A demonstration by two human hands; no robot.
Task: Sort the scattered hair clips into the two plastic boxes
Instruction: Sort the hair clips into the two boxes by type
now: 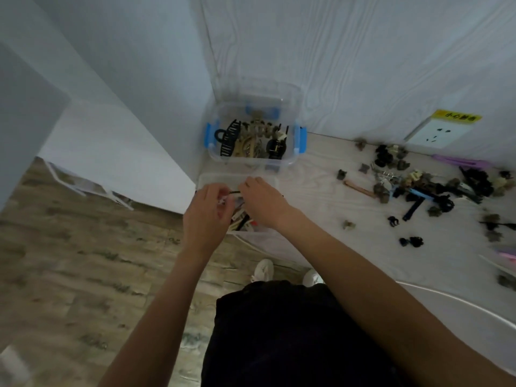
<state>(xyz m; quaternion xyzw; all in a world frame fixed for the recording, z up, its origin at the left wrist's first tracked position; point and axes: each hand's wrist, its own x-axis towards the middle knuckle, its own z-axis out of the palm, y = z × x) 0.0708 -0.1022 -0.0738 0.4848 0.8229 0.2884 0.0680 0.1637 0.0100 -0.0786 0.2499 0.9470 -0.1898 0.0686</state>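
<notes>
Now both hands, left and right, pinch a thin black clip between them over the near box; best released low, straight beneath that pinch.

I have just one view, worn on the person's head, looking steeply down and forward over the near-left corner of the pale wood-grain table, close above it, toward the white wall corner.

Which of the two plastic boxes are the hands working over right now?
The near box, the one without blue latches, at the table's front corner. Both the left hand and right hand are over it; the blue-latched box sits behind, by the wall.
</notes>
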